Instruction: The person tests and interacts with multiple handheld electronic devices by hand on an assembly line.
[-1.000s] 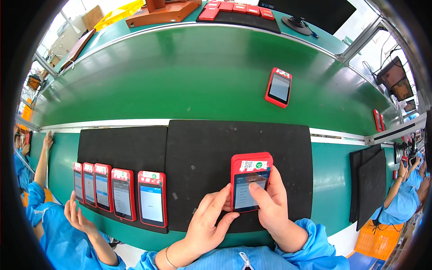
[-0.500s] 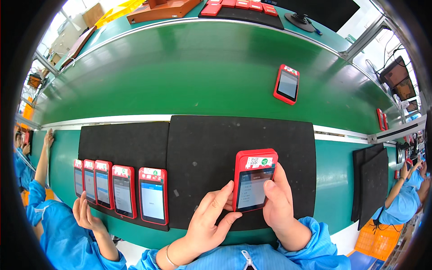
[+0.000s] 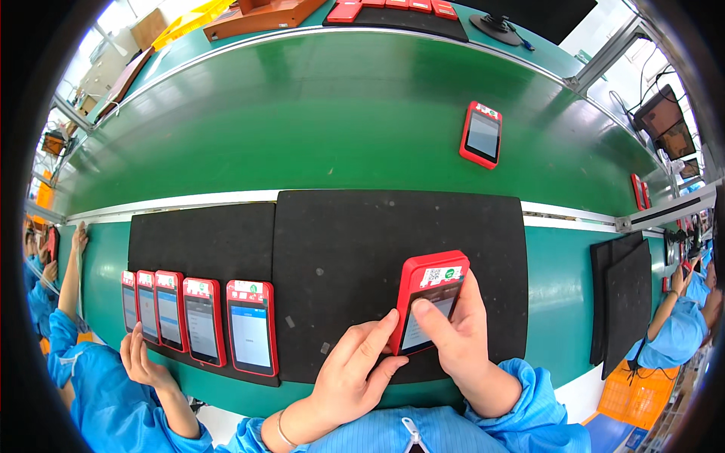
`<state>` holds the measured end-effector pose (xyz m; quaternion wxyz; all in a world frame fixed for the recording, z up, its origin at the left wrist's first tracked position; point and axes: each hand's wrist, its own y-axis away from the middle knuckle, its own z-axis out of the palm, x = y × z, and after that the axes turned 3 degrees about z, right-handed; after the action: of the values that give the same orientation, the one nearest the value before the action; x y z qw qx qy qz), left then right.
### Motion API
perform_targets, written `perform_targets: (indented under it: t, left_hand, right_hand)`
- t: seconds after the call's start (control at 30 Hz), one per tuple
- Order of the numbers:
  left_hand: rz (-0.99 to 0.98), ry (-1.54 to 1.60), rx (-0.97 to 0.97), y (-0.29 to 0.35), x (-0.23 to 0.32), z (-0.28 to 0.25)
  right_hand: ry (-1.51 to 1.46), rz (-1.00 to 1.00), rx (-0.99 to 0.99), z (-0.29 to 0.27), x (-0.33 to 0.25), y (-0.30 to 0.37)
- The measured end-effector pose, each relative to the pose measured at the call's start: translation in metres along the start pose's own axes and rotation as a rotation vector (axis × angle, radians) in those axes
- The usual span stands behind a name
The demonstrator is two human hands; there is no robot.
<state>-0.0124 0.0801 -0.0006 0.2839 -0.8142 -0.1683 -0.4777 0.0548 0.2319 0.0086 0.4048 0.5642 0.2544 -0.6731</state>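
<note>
A red handheld terminal (image 3: 432, 266) with a dark touchscreen and a label strip along its top is held up over the black mat (image 3: 340, 249). My right hand (image 3: 461, 340) wraps its right side, with the thumb lying across the upper part of the screen. At the lower left edge, my left hand (image 3: 355, 366) pinches the terminal between fingers and thumb. The thumb hides part of the screen. To the left, a red terminal (image 3: 251, 328) with a lit screen lies on the mat, beside a row of several similar terminals (image 3: 202, 321).
A co-worker's hand (image 3: 142, 362) touches the row at left. Another red terminal (image 3: 482, 134) lies on the green belt (image 3: 302, 113). Black mats (image 3: 625, 302) are stacked at right, near an orange crate (image 3: 638, 392). A metal rail (image 3: 566, 213) edges the belt.
My right thumb has moved left and up across the screen. The held terminal has tilted slightly, its top shifting right. My left hand keeps its hold.
</note>
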Motion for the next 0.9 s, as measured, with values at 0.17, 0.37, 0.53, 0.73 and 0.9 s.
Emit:
perform_targets:
  t: [0.17, 0.37, 0.53, 0.73, 0.9]
  left_hand:
    - [-0.063, 0.093, 0.07, -0.0009, 0.0007, 0.0007]
    - [-0.116, 0.128, 0.021, -0.0016, 0.0016, -0.0032]
    - [-0.151, 0.158, -0.022, -0.0012, 0.0012, -0.0031]
    - [-0.182, 0.204, 0.016, -0.001, 0.0011, 0.0003]
    - [-0.162, 0.235, 0.071, -0.0006, 0.0004, 0.0012]
  right_hand:
    - [-0.179, 0.074, -0.005, -0.0014, -0.0042, 0.0001]
    - [-0.261, 0.104, -0.013, 0.0, -0.0021, 0.0003]
    - [-0.256, 0.132, -0.06, -0.0005, -0.0032, 0.0008]
    - [-0.195, 0.085, -0.175, -0.0058, -0.0007, 0.0014]
    - [-0.241, 0.078, -0.262, -0.0076, -0.0037, -0.004]
